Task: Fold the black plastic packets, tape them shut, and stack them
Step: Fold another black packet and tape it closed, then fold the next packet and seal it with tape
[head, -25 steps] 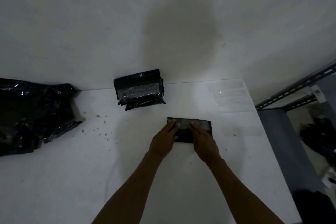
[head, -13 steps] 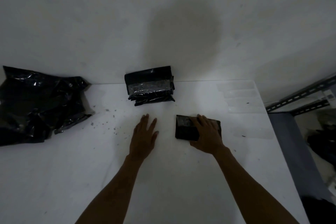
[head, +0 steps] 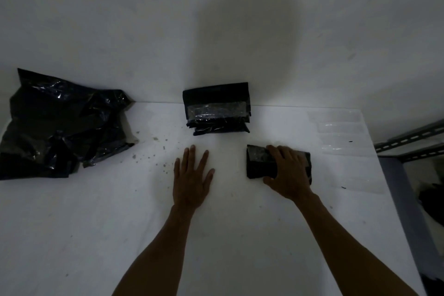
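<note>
Curled fingers of the right hand (head: 288, 173) sit over the top of the small folded black plastic packet (head: 260, 163), and the thumb hooks its near edge, so this hand has hold of it. The packet lies flat on the white table (head: 96, 223), to the right of the middle, with a shiny patch on top. The left hand (head: 192, 180) is flat on the table with its fingers straight and spread, and it holds nothing.

One second ago both hands were pressing on the packet. Now the left hand has come off it and lies well to the left of it. In the last half second both hands have stayed about where they were.

Counting: two hands and one packet under a hand. One stack of folded black plastic packets (head: 216, 113) stands at the back against the wall; I cannot count how many are in it. One heap of crinkly loose black plastic bags (head: 60, 127) lies far left. At least four faint clear tape strips (head: 335, 116) lie along the table's right side. One grey metal shelf (head: 408, 138) is beside the table.
</note>
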`<action>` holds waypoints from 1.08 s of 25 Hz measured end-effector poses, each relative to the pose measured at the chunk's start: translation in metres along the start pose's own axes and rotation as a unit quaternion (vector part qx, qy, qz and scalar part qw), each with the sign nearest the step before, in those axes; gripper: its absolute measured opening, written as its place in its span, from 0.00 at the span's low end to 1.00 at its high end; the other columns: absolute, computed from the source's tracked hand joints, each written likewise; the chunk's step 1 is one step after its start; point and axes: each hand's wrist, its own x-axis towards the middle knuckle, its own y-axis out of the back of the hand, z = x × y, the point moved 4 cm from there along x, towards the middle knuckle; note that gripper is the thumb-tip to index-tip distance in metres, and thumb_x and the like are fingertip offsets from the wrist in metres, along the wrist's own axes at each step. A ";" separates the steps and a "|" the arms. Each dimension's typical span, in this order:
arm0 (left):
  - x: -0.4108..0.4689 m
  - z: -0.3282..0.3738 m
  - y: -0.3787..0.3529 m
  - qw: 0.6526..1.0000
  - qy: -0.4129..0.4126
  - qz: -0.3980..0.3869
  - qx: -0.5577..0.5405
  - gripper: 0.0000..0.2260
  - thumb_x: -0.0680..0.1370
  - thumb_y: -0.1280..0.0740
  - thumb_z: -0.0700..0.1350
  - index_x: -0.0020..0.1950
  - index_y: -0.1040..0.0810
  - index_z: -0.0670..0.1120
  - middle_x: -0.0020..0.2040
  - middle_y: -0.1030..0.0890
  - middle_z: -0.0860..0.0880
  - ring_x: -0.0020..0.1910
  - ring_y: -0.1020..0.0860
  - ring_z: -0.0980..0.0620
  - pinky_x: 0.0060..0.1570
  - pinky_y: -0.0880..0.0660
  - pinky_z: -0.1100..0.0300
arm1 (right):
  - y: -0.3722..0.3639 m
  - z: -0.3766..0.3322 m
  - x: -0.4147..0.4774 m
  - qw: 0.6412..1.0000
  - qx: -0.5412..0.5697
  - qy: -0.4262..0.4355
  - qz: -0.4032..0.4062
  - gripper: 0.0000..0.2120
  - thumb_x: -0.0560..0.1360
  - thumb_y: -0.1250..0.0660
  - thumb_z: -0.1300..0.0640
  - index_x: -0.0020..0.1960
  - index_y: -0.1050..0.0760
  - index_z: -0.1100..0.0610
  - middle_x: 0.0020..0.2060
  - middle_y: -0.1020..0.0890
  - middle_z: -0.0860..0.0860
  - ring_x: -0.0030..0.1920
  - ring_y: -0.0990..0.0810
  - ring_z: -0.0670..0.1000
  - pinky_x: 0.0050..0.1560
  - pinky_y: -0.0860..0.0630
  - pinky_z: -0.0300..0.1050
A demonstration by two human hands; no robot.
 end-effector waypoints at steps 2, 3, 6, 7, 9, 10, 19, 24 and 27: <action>0.000 0.000 0.001 1.000 0.001 0.002 -0.002 0.27 0.83 0.51 0.62 0.81 0.51 0.56 0.81 0.53 0.45 0.80 0.57 0.47 0.77 0.51 0.45 | 0.005 0.007 0.022 1.000 -0.004 -0.007 0.025 0.42 0.64 0.27 0.42 0.73 0.36 0.56 0.65 0.27 0.57 0.68 0.31 0.60 0.68 0.35 0.64; 0.000 0.000 0.001 1.000 0.002 0.002 -0.004 0.27 0.83 0.51 0.62 0.81 0.50 0.56 0.81 0.53 0.46 0.80 0.57 0.48 0.77 0.51 0.45 | 0.009 0.011 0.036 0.999 -0.006 -0.019 0.033 0.41 0.64 0.27 0.44 0.72 0.36 0.58 0.65 0.27 0.58 0.69 0.31 0.61 0.68 0.35 0.66; 0.000 -0.001 0.001 1.000 0.006 0.004 -0.003 0.27 0.82 0.51 0.62 0.80 0.50 0.57 0.81 0.53 0.46 0.80 0.57 0.49 0.77 0.50 0.46 | 0.023 0.022 0.081 0.998 0.005 -0.050 0.033 0.38 0.65 0.26 0.50 0.70 0.37 0.60 0.68 0.28 0.59 0.73 0.37 0.63 0.70 0.41 0.70; 0.000 -0.001 0.002 1.000 0.007 0.005 -0.001 0.27 0.82 0.51 0.62 0.80 0.50 0.57 0.81 0.53 0.47 0.80 0.57 0.49 0.77 0.50 0.46 | 0.024 0.023 0.095 0.999 0.000 -0.046 0.021 0.37 0.67 0.26 0.51 0.71 0.37 0.60 0.70 0.30 0.59 0.75 0.40 0.63 0.71 0.42 0.71; 0.001 0.000 0.003 1.000 0.009 0.004 -0.004 0.27 0.82 0.50 0.62 0.80 0.49 0.56 0.81 0.52 0.46 0.80 0.57 0.49 0.77 0.50 0.46 | 0.017 0.020 0.114 0.999 -0.045 -0.021 -0.009 0.36 0.70 0.29 0.51 0.74 0.38 0.57 0.76 0.39 0.57 0.77 0.48 0.63 0.70 0.45 0.74; 0.001 0.001 0.004 1.000 0.009 0.004 -0.006 0.27 0.82 0.50 0.62 0.80 0.48 0.56 0.81 0.52 0.46 0.80 0.56 0.49 0.77 0.50 0.46 | 0.010 0.018 0.118 0.997 -0.065 -0.021 -0.021 0.34 0.73 0.31 0.52 0.75 0.39 0.54 0.78 0.45 0.56 0.78 0.51 0.65 0.69 0.45 0.76; 0.001 0.001 0.006 1.000 0.014 0.011 -0.018 0.27 0.82 0.48 0.62 0.80 0.45 0.56 0.81 0.50 0.47 0.80 0.54 0.49 0.76 0.48 0.45 | -0.024 0.013 0.116 0.991 -0.087 -0.088 -0.046 0.36 0.80 0.41 0.59 0.80 0.56 0.45 0.80 0.55 0.55 0.78 0.56 0.64 0.71 0.50 0.75; 0.001 0.002 0.006 1.000 0.014 0.005 -0.012 0.27 0.82 0.49 0.62 0.80 0.47 0.57 0.81 0.51 0.47 0.80 0.56 0.50 0.77 0.49 0.46 | -0.019 -0.001 0.098 0.988 -0.056 -0.144 0.032 0.39 0.77 0.41 0.62 0.81 0.59 0.52 0.80 0.56 0.57 0.79 0.56 0.61 0.74 0.51 0.69; 0.000 0.000 0.004 1.000 0.011 0.006 -0.017 0.27 0.82 0.49 0.62 0.80 0.48 0.57 0.81 0.52 0.48 0.80 0.57 0.50 0.77 0.50 0.46 | -0.045 -0.024 0.048 0.969 0.077 -0.228 0.050 0.30 0.83 0.51 0.52 0.80 0.60 0.52 0.80 0.57 0.56 0.79 0.58 0.57 0.76 0.51 0.65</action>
